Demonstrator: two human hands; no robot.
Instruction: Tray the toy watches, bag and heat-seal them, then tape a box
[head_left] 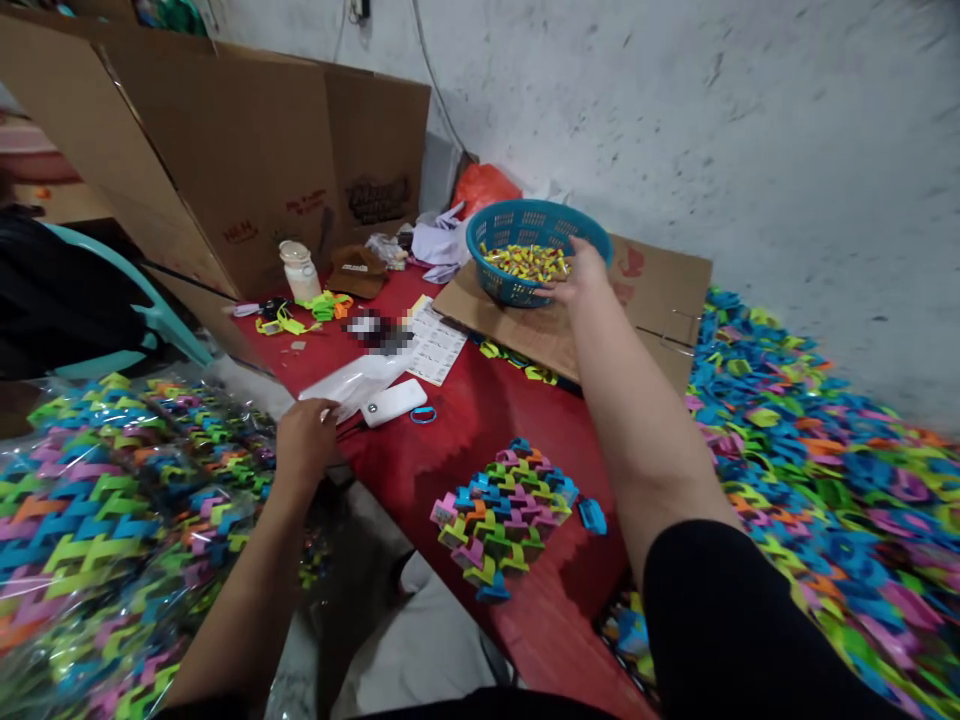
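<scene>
My right hand (581, 275) reaches forward to the near right side of a blue plastic basket (504, 288), its fingers closed over the rim and wall. Small yellow and red pieces (529, 262) lie inside; their kind is too small to tell. The basket sits on a flattened cardboard sheet (660, 290). My left hand (306, 440) is closed on the near end of a clear plastic bag (352, 380) at the table's left edge. Beside that bag rests a white power bank (395, 402). Interlocked colourful plastic pieces (506, 510) form a block on the red table (547, 610).
Loose colourful plastic pieces (840, 480) are heaped on the right. Filled clear bags (82, 500) stand at the left. Behind the table's left end rises a large cardboard box (247, 160), with a jar (299, 272) and a brown cap (358, 272) before it. A label sheet (435, 345) lies mid-table.
</scene>
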